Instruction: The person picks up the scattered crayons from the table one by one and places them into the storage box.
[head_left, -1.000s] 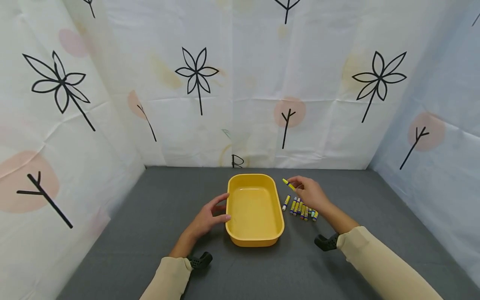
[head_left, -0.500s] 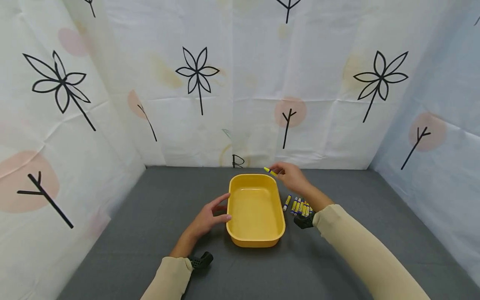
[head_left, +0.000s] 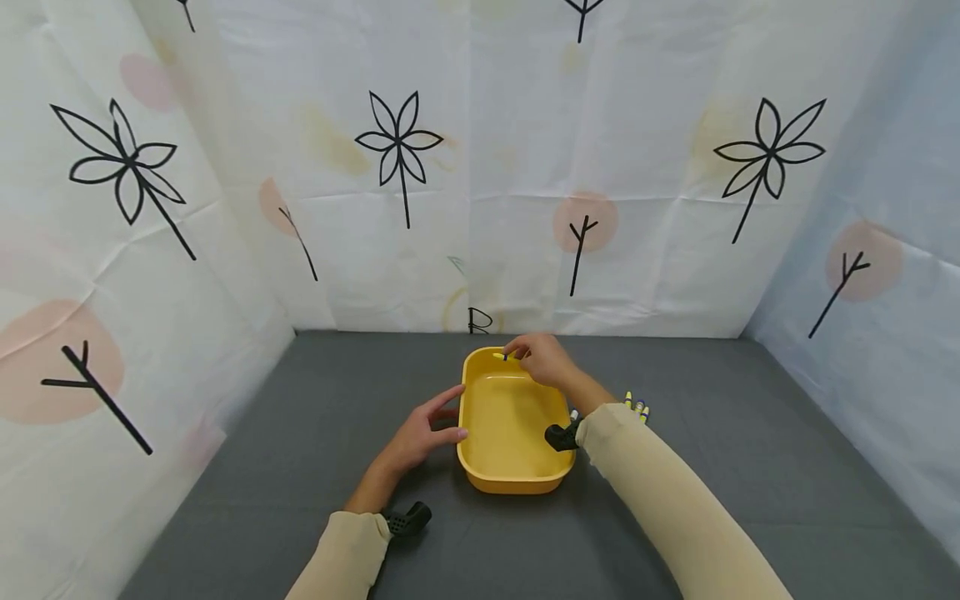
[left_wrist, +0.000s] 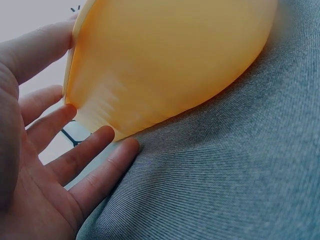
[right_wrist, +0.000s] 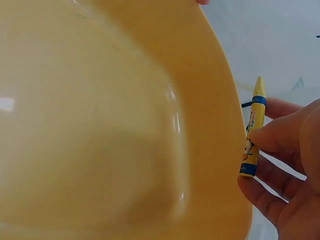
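Note:
A yellow crayon [right_wrist: 252,132] with blue bands is pinched between the thumb and fingers of my right hand [head_left: 546,362]. In the head view that hand is over the far end of a yellow plastic tub [head_left: 510,433], the crayon lying crosswise near the far rim. My left hand [head_left: 420,437] is at the tub's left side, its fingers spread and fairly straight. The left wrist view has those fingertips against the outer wall [left_wrist: 165,65], with the thumb up at the rim. The tub's inside shows bare in the right wrist view.
Several more crayons [head_left: 637,408] lie on the grey cloth-covered table [head_left: 315,400] right of the tub, partly hidden behind my right forearm [head_left: 660,483]. A printed white cloth [head_left: 517,275] hangs along the back and both sides.
My right hand has carried the crayon leftward, from above the loose crayons to over the tub's far end. The right forearm now covers much of the crayon row. The left hand stays in place.

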